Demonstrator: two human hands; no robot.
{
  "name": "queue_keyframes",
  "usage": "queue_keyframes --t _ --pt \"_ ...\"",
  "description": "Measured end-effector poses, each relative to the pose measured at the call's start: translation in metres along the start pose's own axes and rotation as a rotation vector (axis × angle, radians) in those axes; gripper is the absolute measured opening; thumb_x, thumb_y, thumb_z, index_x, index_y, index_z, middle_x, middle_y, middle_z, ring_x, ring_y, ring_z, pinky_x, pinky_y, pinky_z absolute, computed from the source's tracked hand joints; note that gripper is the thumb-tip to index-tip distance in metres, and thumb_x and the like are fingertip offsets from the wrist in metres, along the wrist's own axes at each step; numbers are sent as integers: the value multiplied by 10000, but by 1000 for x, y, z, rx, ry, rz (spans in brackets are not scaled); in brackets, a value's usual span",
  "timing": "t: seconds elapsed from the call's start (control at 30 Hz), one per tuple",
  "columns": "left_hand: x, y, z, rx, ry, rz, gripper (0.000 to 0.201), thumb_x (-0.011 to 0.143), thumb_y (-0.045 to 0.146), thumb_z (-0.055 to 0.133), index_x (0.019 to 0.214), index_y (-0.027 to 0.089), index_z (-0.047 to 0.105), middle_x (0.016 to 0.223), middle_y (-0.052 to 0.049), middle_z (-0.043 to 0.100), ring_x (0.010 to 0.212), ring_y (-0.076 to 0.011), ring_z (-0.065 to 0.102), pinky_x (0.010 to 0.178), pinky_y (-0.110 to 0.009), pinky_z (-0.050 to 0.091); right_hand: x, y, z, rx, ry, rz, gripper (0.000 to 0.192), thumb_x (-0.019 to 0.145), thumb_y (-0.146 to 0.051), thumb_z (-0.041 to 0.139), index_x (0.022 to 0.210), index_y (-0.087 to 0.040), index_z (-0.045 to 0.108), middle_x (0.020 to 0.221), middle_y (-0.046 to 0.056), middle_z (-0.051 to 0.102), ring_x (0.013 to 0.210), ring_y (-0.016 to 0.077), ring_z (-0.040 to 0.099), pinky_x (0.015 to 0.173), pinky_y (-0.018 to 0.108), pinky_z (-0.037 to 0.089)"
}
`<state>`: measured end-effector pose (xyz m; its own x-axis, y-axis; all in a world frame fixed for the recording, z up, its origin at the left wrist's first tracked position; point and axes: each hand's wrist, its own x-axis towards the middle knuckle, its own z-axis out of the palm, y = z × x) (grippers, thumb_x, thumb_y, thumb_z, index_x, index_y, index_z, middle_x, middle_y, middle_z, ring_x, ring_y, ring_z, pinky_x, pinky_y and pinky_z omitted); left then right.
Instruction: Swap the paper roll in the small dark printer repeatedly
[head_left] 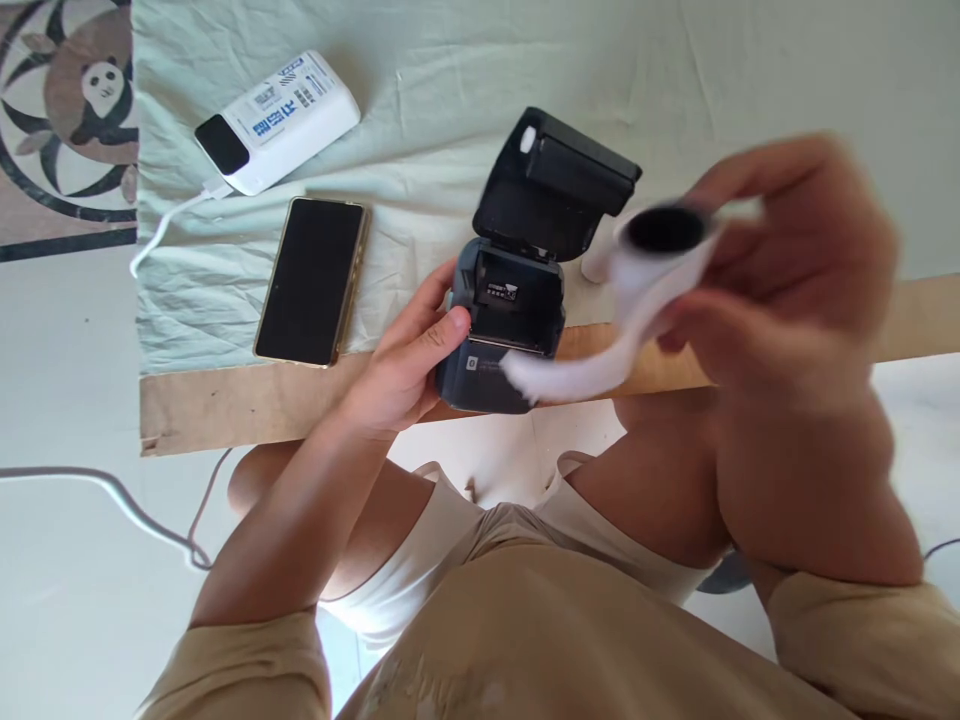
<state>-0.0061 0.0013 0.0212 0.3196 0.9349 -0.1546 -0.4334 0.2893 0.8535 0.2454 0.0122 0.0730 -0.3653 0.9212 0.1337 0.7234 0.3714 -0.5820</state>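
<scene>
Paper roll (664, 232) pinched in my right hand (780, 270), its loose tail drooping over the open mini printer (510, 320) that my left hand (409, 365) steadies at the board's edge; loading step, I judge, and next the roll must drop squarely into the bay

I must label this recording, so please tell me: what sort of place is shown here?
Probably a home floor, not a workshop: a cloth spread over a board, a patterned rug, and a phone beside a power bank.
</scene>
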Motion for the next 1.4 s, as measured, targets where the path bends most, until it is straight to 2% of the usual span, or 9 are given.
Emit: queue_keyframes --t 0.27,0.43,0.6,0.67,0.77,0.9,1.07,1.27,1.4 --pt "1 -2 1 -36 42 40 349 1058 537 832 1238 240 870 1001 -3 880 715 -128 745 579 -228 551 8 67 -18 -42 143 112 361 1029 -443 822 1350 -374 674 1130 70 781 1164 311 725 895 450 639" --pt "2 -2 3 -24 56 30 365 1077 514 789 1275 221 880 1034 -9 899 761 -142 746 588 -242 543 9 106 -24 -29 543 346 260 977 -165 716 1165 -297 594 1207 96 745 987 220 680 839 398 569" --pt "2 -2 3 -8 62 50 357 1073 496 783 1265 211 882 1060 -17 896 785 -145 749 620 -243 544 11 123 -20 -131 512 500 508 786 -150 927 1168 -280 620 1219 129 775 1090 293 724 1027 483 583" --pt "1 -1 4 -25 75 53 366 1074 494 781 1270 202 883 1048 -25 895 774 -148 742 617 -245 535 7 119 -21 -182 659 329 555 774 -179 925 1253 -256 656 1280 164 765 1172 338 740 1049 515 577" --pt "0 0 6 -40 48 30 356 1088 488 770 1281 211 882 1060 -35 897 761 -150 739 641 -240 552 1 98 -18 -227 822 -169 390 905 -275 751 1294 -267 725 1247 137 775 1200 347 757 970 503 568" --pt "0 0 6 -18 49 38 370 1104 503 738 1305 224 875 1112 -43 901 794 -156 752 640 -239 557 9 65 -2 -171 466 -321 456 965 -276 742 1420 -263 719 1427 174 765 1352 348 727 1141 548 581" --pt "-1 -1 1 24 89 18 402 1082 525 776 1342 229 858 1068 -39 892 802 -178 767 589 -265 499 28 53 11 -257 63 68 410 1021 -255 741 1417 -357 759 1471 140 731 1340 386 686 1254 680 503" --pt "1 -2 -1 -26 52 14 359 1072 504 795 1270 212 864 991 -21 874 659 -127 701 524 -245 471 25 59 8 -294 35 143 550 1016 -283 741 1561 -360 727 1329 160 734 1183 368 725 1076 617 584" --pt "2 -1 1 6 40 4 362 1061 554 788 1245 249 856 1030 -43 891 895 -225 838 624 -267 594 19 63 11 -102 212 43 745 933 -215 818 1629 -365 599 1435 115 743 1130 293 713 1049 498 628"
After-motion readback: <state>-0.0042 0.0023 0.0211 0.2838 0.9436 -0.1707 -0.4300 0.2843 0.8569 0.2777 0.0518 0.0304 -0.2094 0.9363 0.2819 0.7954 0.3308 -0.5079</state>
